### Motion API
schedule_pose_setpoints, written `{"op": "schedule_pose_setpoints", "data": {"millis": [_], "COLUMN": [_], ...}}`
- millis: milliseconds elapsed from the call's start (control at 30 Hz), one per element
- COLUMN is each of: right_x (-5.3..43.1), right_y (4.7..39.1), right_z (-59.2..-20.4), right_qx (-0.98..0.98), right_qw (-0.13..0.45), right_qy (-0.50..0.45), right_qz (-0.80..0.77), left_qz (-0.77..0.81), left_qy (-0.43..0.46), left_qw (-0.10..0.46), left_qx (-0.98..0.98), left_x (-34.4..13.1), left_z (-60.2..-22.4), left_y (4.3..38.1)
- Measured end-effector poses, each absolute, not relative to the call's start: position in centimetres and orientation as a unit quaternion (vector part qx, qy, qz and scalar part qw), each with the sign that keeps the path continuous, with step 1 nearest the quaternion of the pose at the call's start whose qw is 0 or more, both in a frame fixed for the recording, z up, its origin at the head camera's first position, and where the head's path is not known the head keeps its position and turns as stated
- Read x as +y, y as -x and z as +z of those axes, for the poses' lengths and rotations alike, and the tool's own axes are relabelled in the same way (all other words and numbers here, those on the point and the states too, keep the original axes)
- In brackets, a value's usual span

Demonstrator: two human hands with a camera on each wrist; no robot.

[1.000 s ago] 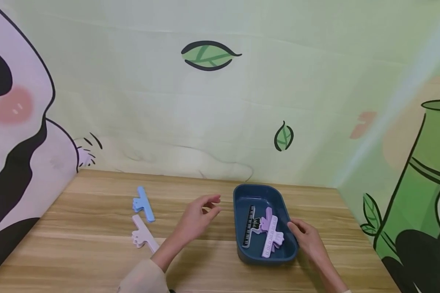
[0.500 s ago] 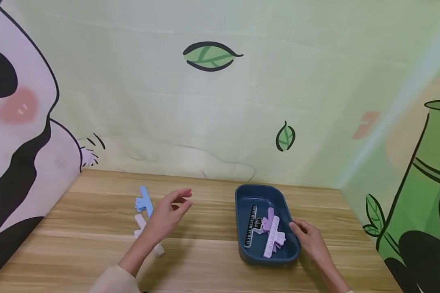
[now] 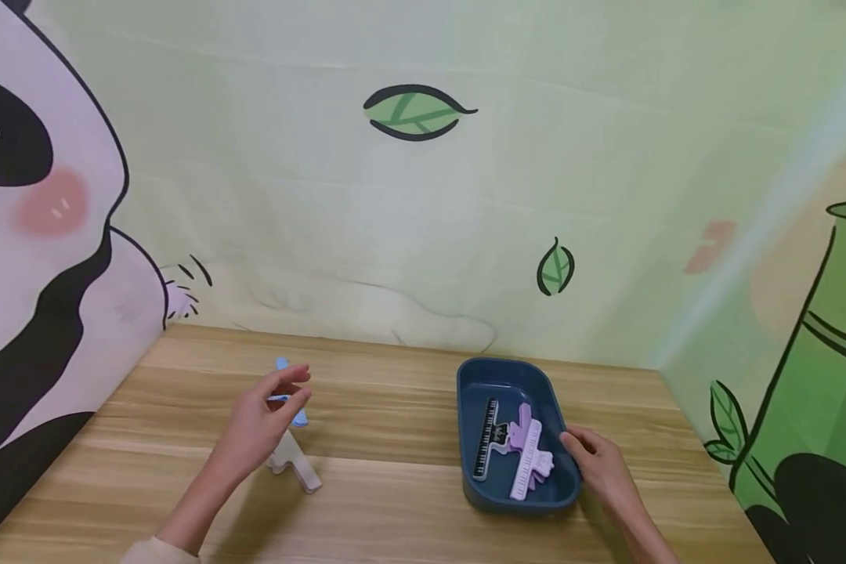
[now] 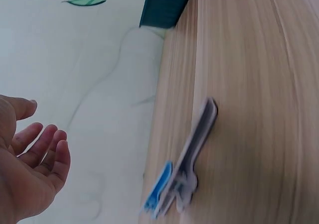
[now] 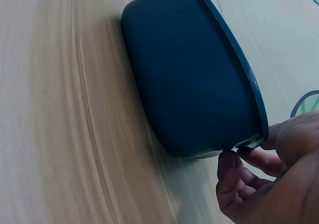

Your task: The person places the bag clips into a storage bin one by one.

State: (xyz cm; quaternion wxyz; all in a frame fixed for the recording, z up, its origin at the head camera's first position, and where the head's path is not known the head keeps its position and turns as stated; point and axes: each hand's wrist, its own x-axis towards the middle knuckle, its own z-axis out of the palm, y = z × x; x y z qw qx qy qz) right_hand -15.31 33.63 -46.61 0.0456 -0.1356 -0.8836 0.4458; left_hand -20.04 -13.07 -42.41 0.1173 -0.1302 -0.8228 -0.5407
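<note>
Pinching blue bin [image 5: 194, 74], narrow right grip [image 3: 601, 462]

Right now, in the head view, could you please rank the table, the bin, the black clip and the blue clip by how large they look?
1. Table
2. Bin
3. Black clip
4. Blue clip, judged only by what shows, since the left hand hides part of it.

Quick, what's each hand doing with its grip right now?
Left hand: grip open, holding nothing.
Right hand: grip closed, holding the dark blue tub by its edge.
</note>
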Motion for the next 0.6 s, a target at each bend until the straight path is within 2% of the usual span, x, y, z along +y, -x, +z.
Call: {"op": "schedule_pose_setpoints", "data": {"millis": [333, 600], "right_x": [33.6, 33.6], "right_y": [15.3, 15.3], "right_z": [-46.7, -46.5], "right_qx": [-0.883, -0.881], "right_qw": [0.037, 0.038], "right_qy": [0.138, 0.138], "right_qz": [0.448, 0.451], "left_qz": [-0.511, -0.507], "left_qy": [0.107, 0.101], "left_qw": [0.126, 0.14], "left_qx": [-0.844, -0.844], "left_x": [-16.8, -17.7], "left_z": [-42.5, -42.4], "left_y": [19.3, 19.1]}}
